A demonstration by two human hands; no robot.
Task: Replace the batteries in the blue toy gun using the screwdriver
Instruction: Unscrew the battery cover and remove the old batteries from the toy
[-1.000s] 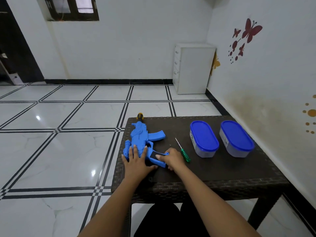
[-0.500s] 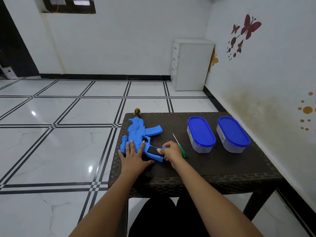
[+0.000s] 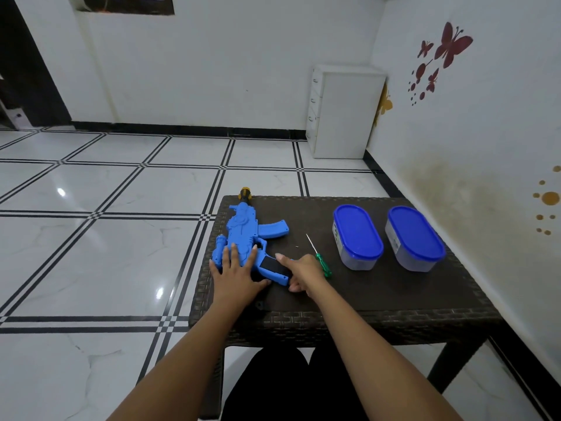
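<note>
The blue toy gun [image 3: 243, 235] lies flat on the left part of the dark woven table [image 3: 379, 287], its yellow muzzle pointing away from me. A dark opening shows in its grip [image 3: 271, 266]. My left hand [image 3: 235, 276] lies flat on the gun's rear body with the fingers spread. My right hand [image 3: 302, 270] is at the grip, its index finger stretched along the grip's upper edge and its thumb at the butt end. The green-handled screwdriver [image 3: 321, 262] lies on the table just right of my right hand. A tiny screw [image 3: 297, 246] lies near its tip.
Two clear oval containers with blue lids [image 3: 356, 237] [image 3: 414, 237] stand on the right half of the table. A wall runs close along the table's right side. A white cabinet [image 3: 346, 112] stands in the far corner. Tiled floor lies to the left.
My head has moved a little, shifting the view. My right hand's fingers have shifted slightly on the gun's grip. The left hand stays pressed on the gun.
</note>
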